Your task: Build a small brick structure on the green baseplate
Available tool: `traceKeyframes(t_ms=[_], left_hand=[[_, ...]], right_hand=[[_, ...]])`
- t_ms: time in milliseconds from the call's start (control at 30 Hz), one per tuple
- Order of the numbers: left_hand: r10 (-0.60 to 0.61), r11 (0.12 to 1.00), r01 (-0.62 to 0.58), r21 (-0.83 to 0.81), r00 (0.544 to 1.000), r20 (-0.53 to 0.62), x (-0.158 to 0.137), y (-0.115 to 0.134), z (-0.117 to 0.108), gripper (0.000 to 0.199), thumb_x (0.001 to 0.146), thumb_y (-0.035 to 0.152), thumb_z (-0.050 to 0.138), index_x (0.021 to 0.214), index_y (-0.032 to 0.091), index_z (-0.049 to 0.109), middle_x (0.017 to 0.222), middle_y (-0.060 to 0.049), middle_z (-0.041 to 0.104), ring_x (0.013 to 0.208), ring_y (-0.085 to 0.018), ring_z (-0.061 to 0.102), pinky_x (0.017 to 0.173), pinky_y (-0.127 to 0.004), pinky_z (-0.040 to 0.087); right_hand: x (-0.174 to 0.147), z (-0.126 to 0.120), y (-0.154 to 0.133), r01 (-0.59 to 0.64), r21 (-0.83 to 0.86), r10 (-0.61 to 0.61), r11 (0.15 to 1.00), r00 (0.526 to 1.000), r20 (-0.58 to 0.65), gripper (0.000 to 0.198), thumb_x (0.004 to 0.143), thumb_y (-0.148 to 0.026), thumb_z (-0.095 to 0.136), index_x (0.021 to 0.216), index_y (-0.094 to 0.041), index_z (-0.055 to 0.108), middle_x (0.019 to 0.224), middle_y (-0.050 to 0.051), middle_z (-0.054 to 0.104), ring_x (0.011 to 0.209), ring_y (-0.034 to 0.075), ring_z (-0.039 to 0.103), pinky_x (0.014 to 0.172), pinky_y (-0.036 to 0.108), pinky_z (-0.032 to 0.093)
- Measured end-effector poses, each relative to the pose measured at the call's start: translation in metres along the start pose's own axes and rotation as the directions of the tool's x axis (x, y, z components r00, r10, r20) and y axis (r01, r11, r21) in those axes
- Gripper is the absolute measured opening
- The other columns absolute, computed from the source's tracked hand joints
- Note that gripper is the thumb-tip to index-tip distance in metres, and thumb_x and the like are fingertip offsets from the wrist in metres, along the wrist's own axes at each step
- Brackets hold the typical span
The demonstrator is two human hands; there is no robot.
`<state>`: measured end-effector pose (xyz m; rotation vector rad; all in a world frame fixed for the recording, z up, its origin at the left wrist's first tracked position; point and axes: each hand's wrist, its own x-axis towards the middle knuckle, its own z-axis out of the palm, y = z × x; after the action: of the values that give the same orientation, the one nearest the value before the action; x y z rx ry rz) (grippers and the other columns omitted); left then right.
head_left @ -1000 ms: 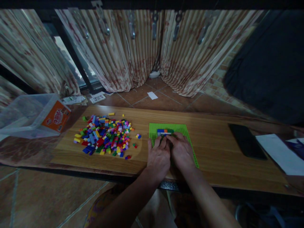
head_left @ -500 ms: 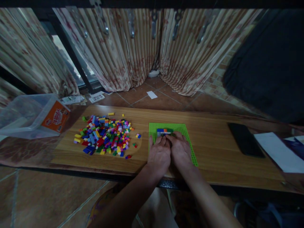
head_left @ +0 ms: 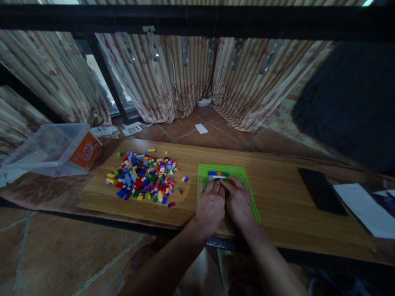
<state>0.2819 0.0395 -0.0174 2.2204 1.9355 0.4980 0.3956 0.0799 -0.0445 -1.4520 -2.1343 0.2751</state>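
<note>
A green studded baseplate (head_left: pixel 205 167) lies on the wooden tabletop, under both hands. On it sits a low structure of toy bricks (head_left: pixel 218 174), with blue, orange, green, white and grey pieces showing along its far side. My left hand (head_left: pixel 211 203) rests over the near part of the structure, fingers bent and fingertips down at the bricks. Beside it, my right hand (head_left: pixel 239 201) has its fingers curled in to the same spot, close against the left fingers. Whatever lies beneath the fingertips is hidden.
Left of the baseplate spreads a heap of loose coloured bricks (head_left: pixel 145 176), with a few strays nearby. A clear plastic box (head_left: pixel 61 150) with an orange label stands at far left. To the right lie a dark flat phone-like object (head_left: pixel 322 191) and white paper (head_left: pixel 365 209).
The whole view has shifted slightly, with the scene lower and farther right in the picture. Both hands stay at the brick structure, almost unchanged in pose.
</note>
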Motion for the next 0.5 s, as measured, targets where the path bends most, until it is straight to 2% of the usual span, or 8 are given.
traceKeyframes(t_ms=[100,167,333,500], left_hand=[[0.024,0.997,-0.025,-0.069,0.999,-0.023,0.001,-0.007,-0.005,0.033,0.091,0.011,0.042,0.117,0.017,0.062,0.124,-0.009,0.065,0.119,-0.025,0.054,0.107,-0.051,0.037],[0.009,0.993,-0.018,-0.118,0.997,-0.077,0.003,-0.016,-0.011,0.035,0.088,0.009,0.044,0.117,0.018,0.062,0.123,-0.008,0.066,0.116,-0.024,0.056,0.103,-0.046,0.041],[-0.216,0.939,0.14,-0.313,0.951,-0.223,0.012,-0.048,-0.029,0.035,0.087,0.008,0.044,0.112,0.018,0.066,0.111,-0.009,0.071,0.103,-0.022,0.064,0.096,-0.039,0.048],[-0.371,0.829,0.167,-0.534,0.878,-0.301,0.017,-0.067,-0.04,0.028,0.085,0.011,0.049,0.102,0.019,0.07,0.103,-0.008,0.074,0.097,-0.021,0.068,0.091,-0.037,0.053]], right_hand=[[0.003,-0.001,0.005,0.002,0.091,0.002,0.996,0.999,-0.046,0.048,0.079,-0.007,0.039,0.112,-0.018,0.071,0.121,0.014,0.062,0.11,0.027,0.057,0.096,0.045,0.047],[0.007,-0.004,0.008,-0.021,0.17,0.038,0.985,0.995,-0.096,0.047,0.08,-0.008,0.037,0.11,-0.017,0.071,0.116,0.014,0.064,0.105,0.025,0.061,0.095,0.045,0.048],[0.015,-0.016,0.019,-0.124,0.273,0.183,0.954,0.962,-0.203,0.035,0.085,-0.02,0.041,0.099,-0.016,0.072,0.104,0.013,0.07,0.096,0.025,0.065,0.088,0.044,0.05],[0.015,-0.023,0.013,-0.173,0.32,0.254,0.932,0.939,-0.233,0.029,0.083,-0.027,0.048,0.09,-0.016,0.074,0.095,0.012,0.073,0.083,0.023,0.067,0.078,0.04,0.051]])
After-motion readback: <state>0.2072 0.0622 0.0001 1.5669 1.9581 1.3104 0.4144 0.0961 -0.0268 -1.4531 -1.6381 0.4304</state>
